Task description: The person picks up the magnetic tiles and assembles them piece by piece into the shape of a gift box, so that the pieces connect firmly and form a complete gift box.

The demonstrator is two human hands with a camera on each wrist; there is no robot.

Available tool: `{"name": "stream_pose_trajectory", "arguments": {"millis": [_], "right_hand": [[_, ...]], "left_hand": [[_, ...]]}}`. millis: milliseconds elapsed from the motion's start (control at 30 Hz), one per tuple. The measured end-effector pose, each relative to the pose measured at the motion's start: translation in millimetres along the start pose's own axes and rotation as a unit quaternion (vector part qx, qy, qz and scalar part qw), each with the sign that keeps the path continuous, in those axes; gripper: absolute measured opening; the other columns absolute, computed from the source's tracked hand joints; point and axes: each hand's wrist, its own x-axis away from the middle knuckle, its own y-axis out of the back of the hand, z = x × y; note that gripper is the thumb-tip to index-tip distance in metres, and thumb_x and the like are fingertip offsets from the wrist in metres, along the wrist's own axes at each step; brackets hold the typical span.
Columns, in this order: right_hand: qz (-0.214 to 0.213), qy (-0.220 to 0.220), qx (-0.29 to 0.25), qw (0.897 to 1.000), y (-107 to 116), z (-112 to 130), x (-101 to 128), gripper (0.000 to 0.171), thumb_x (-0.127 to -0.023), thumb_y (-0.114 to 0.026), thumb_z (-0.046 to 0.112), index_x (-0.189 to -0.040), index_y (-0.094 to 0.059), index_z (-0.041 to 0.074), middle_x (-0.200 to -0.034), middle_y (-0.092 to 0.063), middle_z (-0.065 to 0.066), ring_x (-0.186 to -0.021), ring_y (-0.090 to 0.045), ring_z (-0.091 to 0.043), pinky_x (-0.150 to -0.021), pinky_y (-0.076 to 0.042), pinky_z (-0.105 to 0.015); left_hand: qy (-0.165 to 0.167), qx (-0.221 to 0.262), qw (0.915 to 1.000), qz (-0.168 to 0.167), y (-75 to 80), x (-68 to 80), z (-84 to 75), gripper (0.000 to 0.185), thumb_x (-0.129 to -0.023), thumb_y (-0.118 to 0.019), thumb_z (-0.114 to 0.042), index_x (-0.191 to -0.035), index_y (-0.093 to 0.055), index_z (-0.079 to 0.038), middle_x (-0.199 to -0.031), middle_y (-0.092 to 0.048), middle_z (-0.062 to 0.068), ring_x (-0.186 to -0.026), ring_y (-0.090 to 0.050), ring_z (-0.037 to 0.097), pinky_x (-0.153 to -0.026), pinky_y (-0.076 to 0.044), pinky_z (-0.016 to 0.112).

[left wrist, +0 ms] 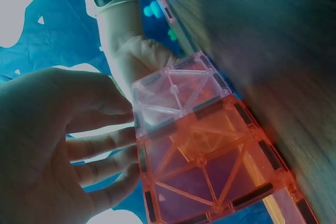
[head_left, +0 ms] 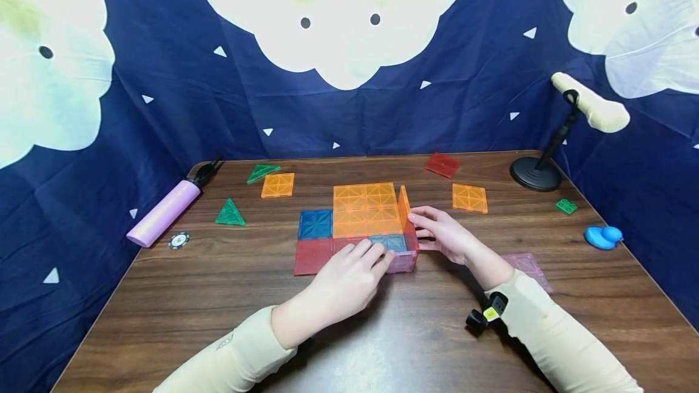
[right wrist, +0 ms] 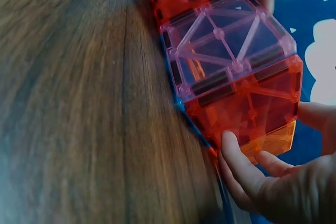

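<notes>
- Wooden bench (head_left: 218, 296): dark grain, wide bare front strip near the sleeves.
- Flat translucent tile mat (head_left: 355, 214), mid-bench, orange, blue and red squares.
- Upright orange tile (head_left: 404, 206) and pink tile (head_left: 403, 262) rim its right corner.
- Right hand (head_left: 445, 236) pinches the upright orange tile.
- Left hand (head_left: 349, 278): straight fingers rest on the pink tile's top edge.

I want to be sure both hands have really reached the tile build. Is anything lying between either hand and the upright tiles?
Nothing visible does. The left hand has its fingers on the upright pink tile at the near edge, and the right hand touches the standing orange tile on the right side. Loose tiles lie farther off.
</notes>
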Motion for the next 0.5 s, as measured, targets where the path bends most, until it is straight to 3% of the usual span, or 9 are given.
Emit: {"name": "stream_pose_trajectory", "arguments": {"millis": [200,333,400,433,500], "right_hand": [[-0.012,-0.002,0.029,0.999,-4,3,0,0.057,-0.108,-0.05,0.03,-0.149,-0.035,-0.007,-0.136,-0.05,-0.029,-0.103,-0.064,-0.023,-0.085,-0.059,-0.037],[-0.01,-0.009,0.032,0.999,-5,3,0,0.058,-0.108,-0.05,0.032,-0.15,-0.034,-0.006,-0.139,-0.047,-0.028,-0.103,-0.063,-0.022,-0.085,-0.059,-0.038],[-0.007,-0.012,0.032,0.999,-4,3,1,0.06,-0.108,-0.05,0.033,-0.151,-0.032,-0.005,-0.141,-0.045,-0.027,-0.106,-0.062,-0.023,-0.085,-0.059,-0.039],[-0.004,-0.014,0.03,0.999,-4,3,2,0.061,-0.108,-0.049,0.033,-0.152,-0.031,-0.004,-0.142,-0.044,-0.028,-0.107,-0.061,-0.024,-0.086,-0.058,-0.039],[0.002,-0.016,0.026,1.0,-3,2,3,0.062,-0.108,-0.05,0.032,-0.154,-0.029,-0.004,-0.143,-0.044,-0.029,-0.109,-0.06,-0.025,-0.087,-0.058,-0.039]], "left_hand": [[0.012,0.026,0.9996,0.005,-0.4,1.0,0.7,0.04,-0.09,-0.071,-0.02,-0.128,-0.069,-0.008,-0.113,-0.063,0.006,-0.1,-0.059,0.022,-0.075,-0.053,0.032],[0.041,0.098,0.9943,0.011,0.0,3.9,8.6,0.044,-0.09,-0.071,-0.019,-0.133,-0.066,-0.009,-0.12,-0.064,0.007,-0.108,-0.06,0.023,-0.088,-0.054,0.036],[0.081,0.163,0.9832,0.008,0.2,8.2,17.0,0.047,-0.091,-0.072,-0.018,-0.136,-0.064,-0.008,-0.126,-0.064,0.008,-0.114,-0.059,0.025,-0.096,-0.052,0.04],[0.108,0.201,0.9737,0.004,0.7,11.5,22.2,0.048,-0.091,-0.071,-0.017,-0.137,-0.063,-0.008,-0.129,-0.063,0.009,-0.117,-0.058,0.025,-0.099,-0.05,0.042],[0.174,0.271,0.9469,-0.003,1.4,19.9,34.4,0.049,-0.092,-0.07,-0.016,-0.139,-0.061,-0.006,-0.135,-0.061,0.011,-0.124,-0.055,0.027,-0.105,-0.047,0.046]]}}
